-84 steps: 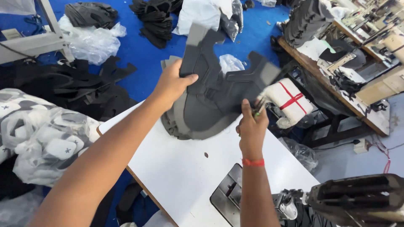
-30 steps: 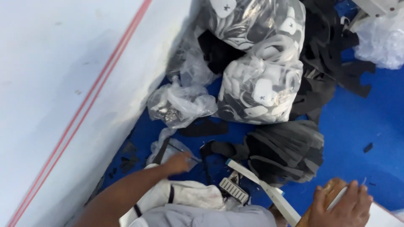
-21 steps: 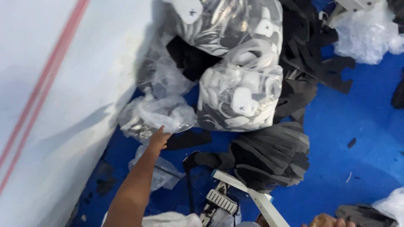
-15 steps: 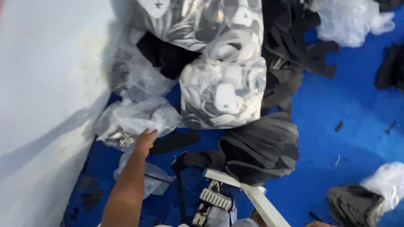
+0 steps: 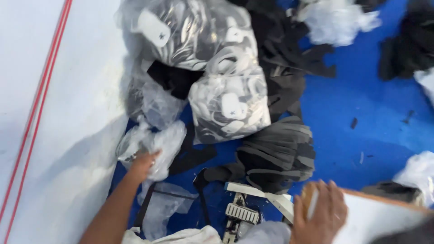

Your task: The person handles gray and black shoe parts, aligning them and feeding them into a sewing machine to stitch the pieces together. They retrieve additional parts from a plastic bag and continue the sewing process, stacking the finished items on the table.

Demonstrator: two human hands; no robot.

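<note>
The left hand (image 5: 143,163) reaches down to the floor, its fingers curled onto a small crumpled clear plastic bag (image 5: 156,143) that lies against the foot of the white wall; the fingers press into the plastic, though whether they fully close round it is hard to tell through the blur. The right hand (image 5: 320,217) rests with fingers bent over the wooden-edged corner of a white tabletop (image 5: 384,216), gripping that edge and holding nothing else.

Just beyond the small bag lie two large clear plastic sacks stuffed with white and grey cut pieces: the nearer sack (image 5: 229,106) sits in the middle of the floor, and the farther sack (image 5: 183,31) lies behind it, touching it. A third, thinner clear bag (image 5: 151,101) slumps between them and the wall. Another flat piece of clear plastic (image 5: 165,208) lies under the left forearm.

To the right of the nearer sack sits one stack of dark grey fabric strips (image 5: 278,151), and loose black and grey fabric offcuts (image 5: 282,58) spread behind it. One white metal pedal frame (image 5: 262,199) stands below the stack, near the right hand. Two bundles of white wadding show, one at the top (image 5: 337,20) and one at the right edge (image 5: 418,169).

The floor is bright blue (image 5: 357,104), dotted with small dark scraps. The white wall (image 5: 58,135) on the left carries two thin red lines.
</note>
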